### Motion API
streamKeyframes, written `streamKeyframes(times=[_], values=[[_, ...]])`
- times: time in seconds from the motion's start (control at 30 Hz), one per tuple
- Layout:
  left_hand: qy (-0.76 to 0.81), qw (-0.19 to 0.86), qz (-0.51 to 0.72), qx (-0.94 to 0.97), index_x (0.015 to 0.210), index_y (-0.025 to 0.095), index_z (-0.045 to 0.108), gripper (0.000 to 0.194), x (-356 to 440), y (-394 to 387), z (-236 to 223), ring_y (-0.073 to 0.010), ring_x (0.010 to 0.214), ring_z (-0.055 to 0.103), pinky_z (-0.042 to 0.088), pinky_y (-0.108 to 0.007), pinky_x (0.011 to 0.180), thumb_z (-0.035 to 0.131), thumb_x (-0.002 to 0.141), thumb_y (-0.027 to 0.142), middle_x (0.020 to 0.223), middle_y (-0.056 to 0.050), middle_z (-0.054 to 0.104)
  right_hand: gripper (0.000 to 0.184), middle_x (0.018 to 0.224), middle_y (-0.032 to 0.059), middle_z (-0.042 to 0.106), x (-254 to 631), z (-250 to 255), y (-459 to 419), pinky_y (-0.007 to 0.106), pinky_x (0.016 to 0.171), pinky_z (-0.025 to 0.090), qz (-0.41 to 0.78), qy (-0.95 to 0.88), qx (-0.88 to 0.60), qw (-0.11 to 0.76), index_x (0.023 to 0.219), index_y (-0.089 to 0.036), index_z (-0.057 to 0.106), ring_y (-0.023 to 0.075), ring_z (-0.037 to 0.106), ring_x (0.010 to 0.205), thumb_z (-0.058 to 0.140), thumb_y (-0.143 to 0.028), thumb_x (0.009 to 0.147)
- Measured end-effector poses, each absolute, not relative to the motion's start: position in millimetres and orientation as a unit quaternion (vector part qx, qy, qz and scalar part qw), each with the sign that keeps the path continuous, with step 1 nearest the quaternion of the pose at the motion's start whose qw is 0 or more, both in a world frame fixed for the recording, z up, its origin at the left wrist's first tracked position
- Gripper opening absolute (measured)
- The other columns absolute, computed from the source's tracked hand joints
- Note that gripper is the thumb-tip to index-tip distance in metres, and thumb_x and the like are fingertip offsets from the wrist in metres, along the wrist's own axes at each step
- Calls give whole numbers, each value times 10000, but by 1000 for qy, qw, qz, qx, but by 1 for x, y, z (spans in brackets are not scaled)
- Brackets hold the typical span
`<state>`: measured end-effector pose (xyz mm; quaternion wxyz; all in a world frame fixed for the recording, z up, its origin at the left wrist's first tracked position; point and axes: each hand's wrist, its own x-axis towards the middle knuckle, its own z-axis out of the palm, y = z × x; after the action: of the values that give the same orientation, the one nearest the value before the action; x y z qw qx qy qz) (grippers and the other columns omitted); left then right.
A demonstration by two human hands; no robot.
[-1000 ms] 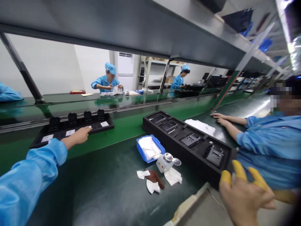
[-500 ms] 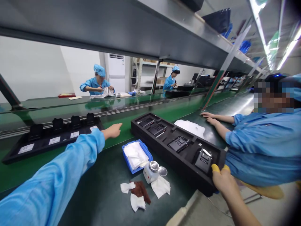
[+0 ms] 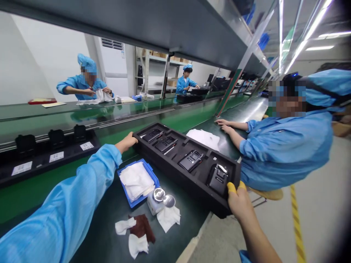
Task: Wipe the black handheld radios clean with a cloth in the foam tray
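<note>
A long black tray [image 3: 189, 185] sits slantwise before me, with several black handheld devices [image 3: 191, 160] in its compartments. My left hand [image 3: 126, 143] grips the tray's far left end, fingers bent at its corner. At the near right end, my right hand [image 3: 238, 199] holds the rim, with yellow covers on two fingertips. The undersides of both grips are hidden. Just left of the tray stand a blue bin [image 3: 128, 193] of white cloths [image 3: 137, 179] and a dispenser bottle [image 3: 155, 201] with its lid flipped open.
White cloth pieces [image 3: 138, 245] and a brown cloth [image 3: 142, 227] lie on the green bench. Another black tray [image 3: 41, 164] with labels is at left. A co-worker [image 3: 285, 146] sits at right, hands near a white cloth [image 3: 203, 138]. A shelf [image 3: 131, 25] hangs overhead.
My left hand has gone from pointing in the air to gripping the tray's far end. My right hand keeps its hold. The view has turned to the right.
</note>
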<state>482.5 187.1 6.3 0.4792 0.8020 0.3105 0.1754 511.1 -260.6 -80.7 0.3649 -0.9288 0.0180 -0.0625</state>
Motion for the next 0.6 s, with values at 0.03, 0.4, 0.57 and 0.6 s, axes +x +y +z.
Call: streamKeyframes(times=[0.03, 0.4, 0.57, 0.6], values=[[313, 499, 176, 789, 1204, 157, 532, 336, 483, 187, 8, -226, 1016, 589, 510, -432, 846, 568, 911, 315, 1201, -95, 558, 633, 1159, 237, 573, 511, -82, -260, 417, 895, 421, -69, 20, -927, 369, 1258, -42, 448, 329, 524, 1116, 251, -447, 814], [267, 653, 273, 654, 1192, 152, 538, 326, 450, 168, 71, -214, 983, 601, 522, -413, 820, 560, 916, 325, 1174, -92, 571, 667, 1131, 210, 620, 513, -84, -257, 401, 895, 428, -71, 35, -928, 364, 1248, -63, 523, 312, 552, 1094, 285, -469, 776], [302, 643, 299, 638, 1189, 151, 540, 322, 399, 158, 91, -215, 986, 600, 522, -414, 822, 567, 913, 315, 1175, -92, 570, 419, 948, 202, 676, 503, -67, -255, 421, 889, 435, -66, -3, -936, 345, 809, -134, 688, 328, 557, 1077, 383, -404, 710], [310, 640, 303, 635, 1189, 151, 540, 323, 387, 155, 94, -216, 987, 600, 522, -415, 823, 568, 912, 314, 1176, -93, 569, 354, 942, 200, 678, 501, -60, -254, 421, 903, 429, -70, -18, -937, 341, 708, -155, 674, 329, 542, 1102, 403, -381, 689]])
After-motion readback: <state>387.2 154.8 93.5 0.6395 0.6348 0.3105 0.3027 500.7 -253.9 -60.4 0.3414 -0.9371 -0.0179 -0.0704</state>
